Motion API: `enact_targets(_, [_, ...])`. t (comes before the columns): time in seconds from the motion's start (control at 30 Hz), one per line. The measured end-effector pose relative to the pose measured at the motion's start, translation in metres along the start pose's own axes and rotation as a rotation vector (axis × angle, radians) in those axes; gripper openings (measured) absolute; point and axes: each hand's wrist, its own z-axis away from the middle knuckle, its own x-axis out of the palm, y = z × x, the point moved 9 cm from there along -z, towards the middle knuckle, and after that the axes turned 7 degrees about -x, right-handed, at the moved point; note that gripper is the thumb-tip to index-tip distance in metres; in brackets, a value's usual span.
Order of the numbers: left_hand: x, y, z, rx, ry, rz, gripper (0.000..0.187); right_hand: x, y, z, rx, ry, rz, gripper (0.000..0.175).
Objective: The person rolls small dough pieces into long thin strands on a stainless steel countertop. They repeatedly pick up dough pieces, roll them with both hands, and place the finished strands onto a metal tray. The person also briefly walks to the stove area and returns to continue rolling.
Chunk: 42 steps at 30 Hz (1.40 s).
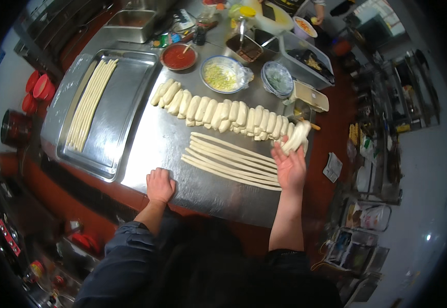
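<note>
My left hand point(160, 185) rests on the front of the steel table point(208, 196), its fingers curled and nothing visible in them. My right hand point(291, 167) is at the table's right side, palm showing, with its thumb and fingers around a clump of pale dough pieces point(298, 138). That clump tilts differently from the long row of stubby dough pieces point(212, 111), at whose right end it is. Several thin dough strips point(231, 158) lie side by side in front of the row, their right ends close to my right wrist.
A steel tray point(119, 111) at left holds long dough strips point(92, 104). Behind the row stand a bowl of red sauce point(179, 56), a bowl of chopped greens point(220, 75), a film-covered bowl point(277, 79) and a clear plastic bin point(308, 57). Another person's hand point(318, 17) shows at the back.
</note>
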Motion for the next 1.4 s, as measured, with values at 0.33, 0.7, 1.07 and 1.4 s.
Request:
enact_targets(0.33, [0.014,-0.005,0.001,-0.006,-0.08,-0.056,0.03,0.012,0.07,0.123,0.072,0.125,-0.053,0.034])
enact_targets(0.7, [0.007,0.001,0.004,0.077,0.066,-0.038,0.023,0.097,0.055,0.213,0.35,-0.442,0.331,0.032])
enact_targets(1.07, [0.002,0.003,0.003,0.059,0.067,-0.023,0.022,0.108,0.097,0.186,0.311,-0.35,0.387,0.023])
enact_targets(1.4, [-0.001,0.004,0.001,0.054,0.038,-0.003,0.024,-0.021,0.14,0.176,0.44,-0.352,1.729,0.051])
